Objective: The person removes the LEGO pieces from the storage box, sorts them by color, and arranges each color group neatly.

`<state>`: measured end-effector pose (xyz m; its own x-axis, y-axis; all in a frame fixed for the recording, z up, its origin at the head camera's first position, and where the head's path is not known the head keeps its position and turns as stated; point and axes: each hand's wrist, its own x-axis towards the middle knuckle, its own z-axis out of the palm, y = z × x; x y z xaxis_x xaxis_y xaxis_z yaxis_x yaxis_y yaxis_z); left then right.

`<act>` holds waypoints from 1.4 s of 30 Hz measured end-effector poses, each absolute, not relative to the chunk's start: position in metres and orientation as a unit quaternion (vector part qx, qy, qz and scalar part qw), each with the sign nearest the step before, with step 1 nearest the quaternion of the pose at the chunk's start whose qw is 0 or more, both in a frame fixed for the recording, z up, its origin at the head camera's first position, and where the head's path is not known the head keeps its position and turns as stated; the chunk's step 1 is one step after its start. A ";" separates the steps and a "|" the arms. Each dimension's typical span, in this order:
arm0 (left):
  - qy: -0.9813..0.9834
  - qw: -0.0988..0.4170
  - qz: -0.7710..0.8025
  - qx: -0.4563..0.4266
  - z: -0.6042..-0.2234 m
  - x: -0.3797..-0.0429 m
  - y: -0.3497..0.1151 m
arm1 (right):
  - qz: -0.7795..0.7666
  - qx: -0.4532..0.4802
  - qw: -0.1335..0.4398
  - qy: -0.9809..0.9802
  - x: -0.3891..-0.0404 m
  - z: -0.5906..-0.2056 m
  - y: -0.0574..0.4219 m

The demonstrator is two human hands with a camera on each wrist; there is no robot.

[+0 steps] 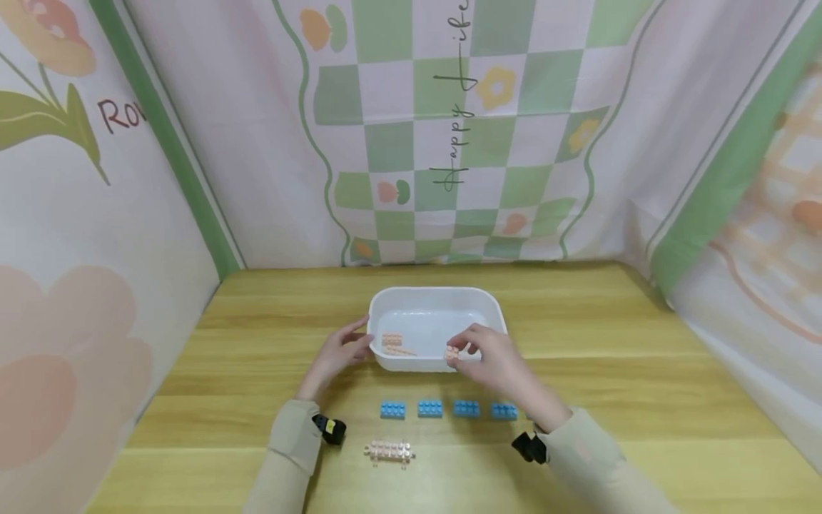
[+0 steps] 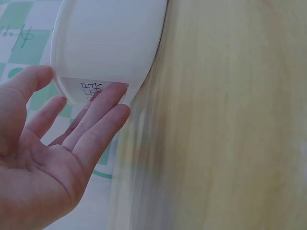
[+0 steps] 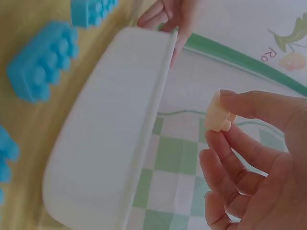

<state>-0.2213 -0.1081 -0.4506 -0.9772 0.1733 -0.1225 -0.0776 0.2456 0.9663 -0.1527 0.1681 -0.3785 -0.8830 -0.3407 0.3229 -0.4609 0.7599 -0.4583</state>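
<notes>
My right hand (image 1: 497,357) pinches a small peach building block (image 3: 217,114) between thumb and fingertips, over the near right rim of a white plastic tub (image 1: 437,291). The block's studs show in the right wrist view. My left hand (image 1: 338,353) is at the tub's left end. In the left wrist view its fingers (image 2: 103,127) extend along the outer end wall by a printed label, with the thumb near the rim. Inside the tub, peach bricks (image 1: 392,340) lie in the near left corner, one flat piece (image 1: 399,351) in front.
Several blue bricks (image 1: 429,408) stand in a row between the tub and me; the right forearm partly covers the last. Closer in lies a pale pink studded piece with wheel-like ends (image 1: 390,451). The wooden table (image 1: 270,328) meets a patterned curtain (image 1: 443,143) behind.
</notes>
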 end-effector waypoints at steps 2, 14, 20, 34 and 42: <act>0.782 0.102 0.614 0.032 -0.451 -0.221 -0.109 | 0.282 0.219 0.105 -0.928 -0.148 -0.381 0.168; 0.780 0.101 0.617 0.028 -0.452 -0.223 -0.107 | 0.316 0.202 0.054 -0.925 -0.129 -0.393 0.166; 0.774 0.101 0.625 0.031 -0.453 -0.223 -0.107 | 0.321 0.218 0.029 -0.921 -0.118 -0.407 0.163; 0.772 0.103 0.626 0.041 -0.453 -0.223 -0.107 | 0.319 0.242 -0.028 -0.916 -0.098 -0.432 0.152; 0.776 0.103 0.622 0.034 -0.451 -0.221 -0.107 | 0.314 0.263 -0.043 -0.911 -0.092 -0.433 0.150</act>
